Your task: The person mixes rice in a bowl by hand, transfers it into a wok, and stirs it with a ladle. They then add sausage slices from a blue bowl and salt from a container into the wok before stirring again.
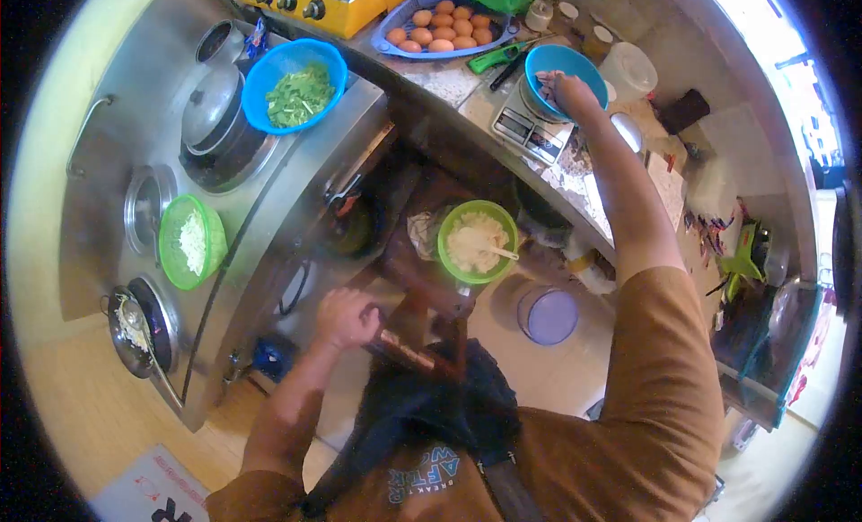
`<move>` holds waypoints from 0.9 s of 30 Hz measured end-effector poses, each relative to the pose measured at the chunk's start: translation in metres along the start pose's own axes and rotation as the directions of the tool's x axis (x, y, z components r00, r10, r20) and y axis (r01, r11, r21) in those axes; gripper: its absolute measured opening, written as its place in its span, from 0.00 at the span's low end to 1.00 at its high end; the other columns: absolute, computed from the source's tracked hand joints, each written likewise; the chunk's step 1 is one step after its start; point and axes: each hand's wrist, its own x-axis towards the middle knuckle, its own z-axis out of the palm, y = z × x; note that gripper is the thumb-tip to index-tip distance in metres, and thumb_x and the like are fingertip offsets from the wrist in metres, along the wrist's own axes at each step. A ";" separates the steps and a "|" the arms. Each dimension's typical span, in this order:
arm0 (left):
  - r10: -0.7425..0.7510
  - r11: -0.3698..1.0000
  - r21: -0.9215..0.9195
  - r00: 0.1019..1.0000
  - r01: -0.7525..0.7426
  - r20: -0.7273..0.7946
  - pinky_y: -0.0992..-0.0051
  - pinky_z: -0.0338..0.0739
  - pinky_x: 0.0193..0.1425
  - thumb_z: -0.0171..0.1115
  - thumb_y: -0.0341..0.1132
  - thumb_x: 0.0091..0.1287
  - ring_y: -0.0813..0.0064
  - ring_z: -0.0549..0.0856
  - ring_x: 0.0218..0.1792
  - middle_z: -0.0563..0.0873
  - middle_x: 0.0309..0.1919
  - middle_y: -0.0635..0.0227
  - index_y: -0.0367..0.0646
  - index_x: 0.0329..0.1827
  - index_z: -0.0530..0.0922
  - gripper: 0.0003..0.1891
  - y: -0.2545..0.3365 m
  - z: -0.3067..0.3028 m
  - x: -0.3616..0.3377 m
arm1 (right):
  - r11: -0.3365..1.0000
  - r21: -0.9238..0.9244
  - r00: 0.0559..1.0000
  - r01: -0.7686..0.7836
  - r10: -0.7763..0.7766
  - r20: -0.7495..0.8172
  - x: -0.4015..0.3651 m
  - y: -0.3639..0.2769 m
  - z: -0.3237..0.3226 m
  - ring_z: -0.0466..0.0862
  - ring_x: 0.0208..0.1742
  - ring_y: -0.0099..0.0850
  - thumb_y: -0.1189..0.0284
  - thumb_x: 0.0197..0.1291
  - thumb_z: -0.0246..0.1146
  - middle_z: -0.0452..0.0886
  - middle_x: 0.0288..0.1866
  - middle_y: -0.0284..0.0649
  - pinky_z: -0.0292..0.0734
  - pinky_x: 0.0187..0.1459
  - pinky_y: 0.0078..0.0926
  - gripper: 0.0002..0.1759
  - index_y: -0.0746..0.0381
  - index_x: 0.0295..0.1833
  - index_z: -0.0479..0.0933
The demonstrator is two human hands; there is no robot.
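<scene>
My right hand (575,97) reaches into a blue bowl (588,66), fingers drawn together at some pale pinkish pieces (547,80); what the fingertips grip is hidden. Under that bowl sits a kitchen scale (530,132) on the counter. My left hand (348,317) is down in front of me, its fingers curled closed, close to the edge of a wooden stool or bench (404,350). Whether anything is inside those fingers cannot be seen. Ahead of my lap stands a green bowl (446,263) of pale mash-like food with a white spoon (494,249).
Brown eggs fill a blue-violet basket (388,46) at the back. On the steel stove to the left stand a blue bowl of chopped greens (251,96), a lidded pot (211,109), a green bowl of white pieces (215,239) and a pan with a ladle (135,342). A lidded tub (549,316) is on the floor.
</scene>
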 end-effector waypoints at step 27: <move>0.170 0.983 -0.060 0.984 -0.173 -0.046 0.62 0.73 0.38 0.62 0.40 0.55 0.61 0.81 0.32 0.80 0.23 0.66 0.47 0.28 0.80 0.08 -0.016 0.014 -0.009 | -0.036 0.816 0.711 0.577 0.514 -0.480 -0.521 -0.128 -0.165 0.77 0.45 0.19 0.72 0.72 0.47 0.76 0.55 0.39 0.71 0.44 0.10 0.20 0.70 0.64 0.66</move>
